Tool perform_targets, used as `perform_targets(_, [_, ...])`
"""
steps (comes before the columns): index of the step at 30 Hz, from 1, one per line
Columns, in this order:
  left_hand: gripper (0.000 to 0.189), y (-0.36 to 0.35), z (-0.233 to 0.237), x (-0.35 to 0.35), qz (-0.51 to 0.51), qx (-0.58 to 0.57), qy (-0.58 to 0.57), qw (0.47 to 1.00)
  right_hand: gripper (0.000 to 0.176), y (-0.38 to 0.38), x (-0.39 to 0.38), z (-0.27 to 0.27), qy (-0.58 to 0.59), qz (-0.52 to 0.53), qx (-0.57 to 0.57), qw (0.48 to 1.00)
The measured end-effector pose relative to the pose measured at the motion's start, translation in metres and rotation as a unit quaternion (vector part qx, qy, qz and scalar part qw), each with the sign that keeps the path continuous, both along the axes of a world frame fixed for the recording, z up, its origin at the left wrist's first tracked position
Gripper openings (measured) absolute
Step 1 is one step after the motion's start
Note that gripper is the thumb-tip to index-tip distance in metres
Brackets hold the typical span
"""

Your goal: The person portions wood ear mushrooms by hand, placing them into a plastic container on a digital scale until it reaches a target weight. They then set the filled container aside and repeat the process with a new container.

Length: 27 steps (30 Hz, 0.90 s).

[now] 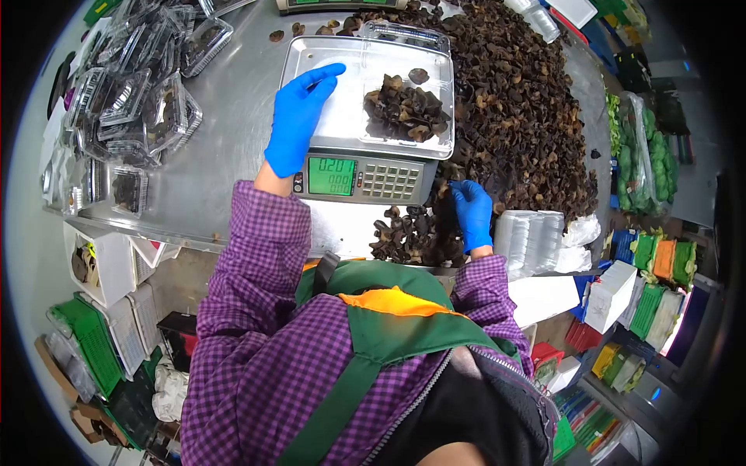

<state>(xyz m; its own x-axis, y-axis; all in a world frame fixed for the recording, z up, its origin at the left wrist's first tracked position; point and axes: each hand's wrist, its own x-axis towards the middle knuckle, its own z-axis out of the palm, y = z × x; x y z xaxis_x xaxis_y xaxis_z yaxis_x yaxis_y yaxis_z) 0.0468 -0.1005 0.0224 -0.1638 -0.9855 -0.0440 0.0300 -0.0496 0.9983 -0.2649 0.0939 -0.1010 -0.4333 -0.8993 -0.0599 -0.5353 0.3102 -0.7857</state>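
Note:
My left hand (299, 120), in a blue glove, is open over the left side of the scale's tray (326, 101), thumb and fingers apart. A small heap of dark wood ear mushrooms (408, 109) lies on the right half of this tray. Below it, the green display of the digital scale (373, 182) reads about 0.201. My right hand (472, 216), also blue-gloved, is right of the scale at the big mushroom pile (521, 116). Its fingers are curled in among dark pieces; what they hold is hidden. A smaller mushroom heap (406, 235) lies in front of the scale.
Several clear plastic boxes (128, 109), some filled, are piled at the left of the metal table (225, 140). A stack of clear trays (528, 237) stands right of my right hand. Part of another scale (342, 5) shows at the back. Crates (89, 342) stand below left.

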Motion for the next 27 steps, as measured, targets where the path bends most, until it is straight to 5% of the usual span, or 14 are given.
perform_targets(6, [0.037,-0.031,-0.021,-0.024,-0.029,-0.01,0.028,0.999,0.015,-0.011,0.002,0.022,0.009,-0.009,-0.015,1.0])
perform_targets(14, [0.067,-0.073,-0.061,-0.051,-0.033,0.067,-0.021,0.997,0.021,-0.058,0.013,0.066,-0.067,0.006,-0.102,0.992])
perform_targets(21, [0.044,-0.083,-0.064,-0.061,-0.072,0.142,0.226,0.961,0.023,-0.073,0.031,0.075,-0.085,0.012,-0.091,0.992])
perform_targets(24, [0.043,-0.078,-0.036,-0.056,-0.089,0.09,0.225,0.966,0.025,-0.077,0.03,0.071,-0.091,-0.002,-0.092,0.992])
perform_targets(27, [0.043,-0.056,-0.016,-0.042,-0.117,0.035,0.129,0.984,0.039,-0.075,0.033,0.086,-0.229,-0.037,0.011,0.973])
